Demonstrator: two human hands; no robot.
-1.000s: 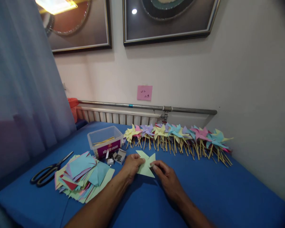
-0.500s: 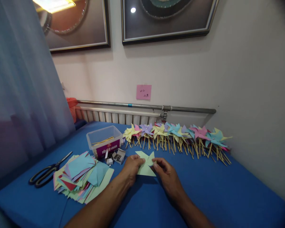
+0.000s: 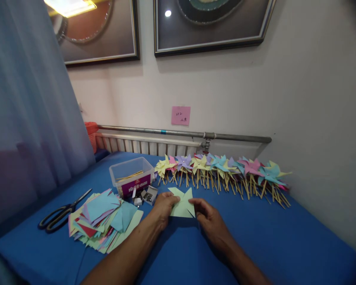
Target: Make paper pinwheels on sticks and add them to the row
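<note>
A light green cut paper square (image 3: 182, 204) lies on the blue tabletop (image 3: 255, 233) in front of me, its points sticking up and out. My left hand (image 3: 163, 208) pinches its left side with thumb and fingers closed. At the lower right edge of the sheet my right hand (image 3: 209, 217) holds it with curled fingers. Both forearms reach in from the bottom of the view.
A pile of coloured paper squares (image 3: 103, 219) lies at left, black scissors (image 3: 61, 213) beyond it. A clear plastic box of sticks (image 3: 132, 178) and small pin boxes (image 3: 145, 196) sit behind my left hand. A row of finished pinwheels (image 3: 225, 172) lines the wall.
My right hand slid from the paper's right point down to its lower right edge. The sheet turned slightly and now lies flatter. The left hand stayed put.
</note>
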